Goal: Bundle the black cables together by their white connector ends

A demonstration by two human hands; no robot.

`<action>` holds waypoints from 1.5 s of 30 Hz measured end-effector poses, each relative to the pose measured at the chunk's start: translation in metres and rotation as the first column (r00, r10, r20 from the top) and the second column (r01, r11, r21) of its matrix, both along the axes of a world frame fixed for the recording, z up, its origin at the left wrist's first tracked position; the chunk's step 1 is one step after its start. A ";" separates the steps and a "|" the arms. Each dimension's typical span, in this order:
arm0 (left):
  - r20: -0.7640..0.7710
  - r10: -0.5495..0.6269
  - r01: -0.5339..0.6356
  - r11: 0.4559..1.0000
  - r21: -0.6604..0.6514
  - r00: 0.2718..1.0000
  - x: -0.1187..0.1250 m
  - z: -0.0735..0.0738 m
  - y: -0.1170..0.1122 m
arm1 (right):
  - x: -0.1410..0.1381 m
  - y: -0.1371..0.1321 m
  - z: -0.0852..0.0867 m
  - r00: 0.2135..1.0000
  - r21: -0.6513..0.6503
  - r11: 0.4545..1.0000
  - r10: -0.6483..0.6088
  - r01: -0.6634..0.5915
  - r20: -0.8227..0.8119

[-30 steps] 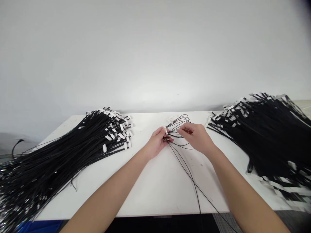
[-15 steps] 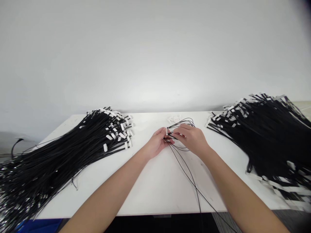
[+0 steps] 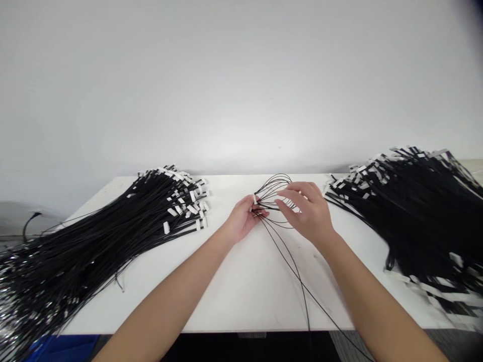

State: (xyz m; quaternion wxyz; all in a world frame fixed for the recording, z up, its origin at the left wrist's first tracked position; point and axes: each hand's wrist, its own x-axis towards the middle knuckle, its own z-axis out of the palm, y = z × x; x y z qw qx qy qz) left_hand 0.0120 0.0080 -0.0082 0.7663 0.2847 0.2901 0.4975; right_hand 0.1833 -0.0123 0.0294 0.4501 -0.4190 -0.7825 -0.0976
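Note:
Over the middle of the white table, my left hand (image 3: 243,217) is closed around a small white connector (image 3: 255,199) with thin black wires (image 3: 277,177) coming out of it. The wires fan to the right and bow in loops; two longer ones run down across the table's front edge. My right hand (image 3: 307,208) is raised on the right of the loops, thumb and fingers parted, and I see nothing gripped in it. Some wires pass behind its fingers, so their far ends are hidden.
A large bundle of black cables (image 3: 109,231) with white connectors lies on the left of the table (image 3: 234,311). Another thick pile of black cables (image 3: 422,211) covers the right side. A grey-white wall (image 3: 241,90) rises behind. Something blue (image 3: 64,348) shows below the table's left front.
My right hand has moved right, away from the connector, and its fingers have spread. The wire loops now stand wider. My left hand keeps its hold on the connector.

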 end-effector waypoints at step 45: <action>0.113 0.086 -0.078 0.994 -0.076 0.990 -0.003 -0.002 0.007 | 0.027 -0.006 0.038 0.173 -0.193 0.653 -0.096 -0.732 -0.980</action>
